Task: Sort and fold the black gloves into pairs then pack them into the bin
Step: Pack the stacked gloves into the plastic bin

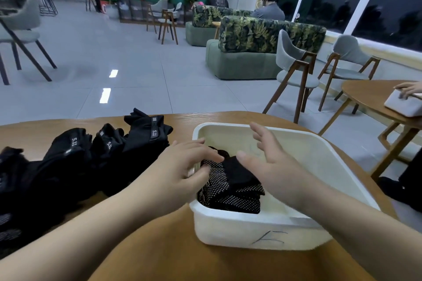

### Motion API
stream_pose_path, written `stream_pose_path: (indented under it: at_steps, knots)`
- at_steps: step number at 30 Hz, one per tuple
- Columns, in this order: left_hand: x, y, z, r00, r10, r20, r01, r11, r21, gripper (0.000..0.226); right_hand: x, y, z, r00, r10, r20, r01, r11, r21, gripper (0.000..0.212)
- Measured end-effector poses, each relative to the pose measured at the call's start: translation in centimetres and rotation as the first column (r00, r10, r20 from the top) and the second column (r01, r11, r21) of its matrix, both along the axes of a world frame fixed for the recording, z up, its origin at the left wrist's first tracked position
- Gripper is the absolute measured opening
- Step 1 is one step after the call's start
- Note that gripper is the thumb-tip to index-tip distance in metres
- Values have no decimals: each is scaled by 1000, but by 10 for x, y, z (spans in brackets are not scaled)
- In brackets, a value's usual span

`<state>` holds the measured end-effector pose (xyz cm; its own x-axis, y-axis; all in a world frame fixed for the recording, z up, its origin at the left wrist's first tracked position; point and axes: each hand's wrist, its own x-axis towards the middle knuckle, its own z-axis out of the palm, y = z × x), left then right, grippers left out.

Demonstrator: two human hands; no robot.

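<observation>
We had our left hand (pixel 182 164) at frame center, fingers curled down onto the folded black gloves (pixel 230 187) w/ dotted palms, which lay inside the white bin (pixel 262 228) at its left end, lower center-right. Our right hand (pixel 271 162) hovered just above the bin's middle, fingers straight & spread, grasping nothing, thumb close to the folded pair. The unsorted black gloves (pixel 75 162), some w/ "5.11" tags, sat in a pile on the wooden table (pixel 159 246) at left of frame, beside the bin.
</observation>
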<state>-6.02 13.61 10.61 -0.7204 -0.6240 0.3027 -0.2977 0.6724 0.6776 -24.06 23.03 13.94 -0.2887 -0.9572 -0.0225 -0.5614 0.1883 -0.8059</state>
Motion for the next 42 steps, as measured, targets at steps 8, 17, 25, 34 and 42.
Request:
stream_pose_path:
  at_steps: [8, 17, 25, 34, 42]
  knots:
    - [71, 14, -16, 978, 196, 68, -157, 914, -375, 40, 71, -2, 6, 987, 91, -135, -121, 965, -231, 56]
    - [189, 15, -35, 861, 506, 44, -448, 797, -405, 38, 171, -27, -22, 918, 382, -106, -395, 903, -168, 58]
    - [259, 11, -43, 713, 699, -49, -691, 690, -216, 35, 232, -50, -48, 834, 550, 47, -544, 833, -101, 56]
    - [293, 5, -67, 591, 797, 128, -805, 592, 35, 47, 298, -76, -66, 663, 648, -376, -733, 665, -147, 51]
    - [283, 11, -76, 552, 819, 155, -819, 499, 283, 65, 290, -78, -98, 694, 632, -345, -697, 710, -99, 45]
